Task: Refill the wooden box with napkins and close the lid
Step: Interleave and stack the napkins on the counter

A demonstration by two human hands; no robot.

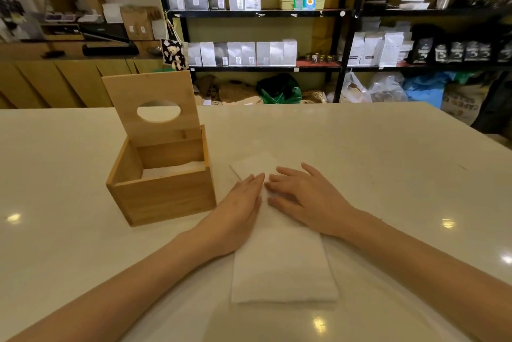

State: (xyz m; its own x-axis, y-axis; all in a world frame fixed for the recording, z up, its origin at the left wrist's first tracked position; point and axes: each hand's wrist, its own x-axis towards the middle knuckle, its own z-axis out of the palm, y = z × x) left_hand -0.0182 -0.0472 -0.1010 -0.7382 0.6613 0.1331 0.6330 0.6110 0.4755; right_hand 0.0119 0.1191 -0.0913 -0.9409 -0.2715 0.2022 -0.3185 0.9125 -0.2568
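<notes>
Here I have both hands flat on the napkins point(279, 267), a long white stack lying lengthwise on the table point(388, 164) just right of the box point(163, 197). My left hand point(238, 208) presses its left edge, my right hand point(304, 197) lies across the far part, fingertips nearly meeting; neither is closed around anything, both are spread and pressing. I judge this is to square or flatten the stack so it fits the opening. The box stands close by so the carry is short, and its lid point(153, 108), with an oval hole, is tipped up at the back, leaving the top free. Some white paper already shows low inside. The table is pale, glossy stone, showing lamp glints. Beyond it stand dark shelves point(343, 36) with bags and kettles, and a wooden counter point(55, 75) on the left.
</notes>
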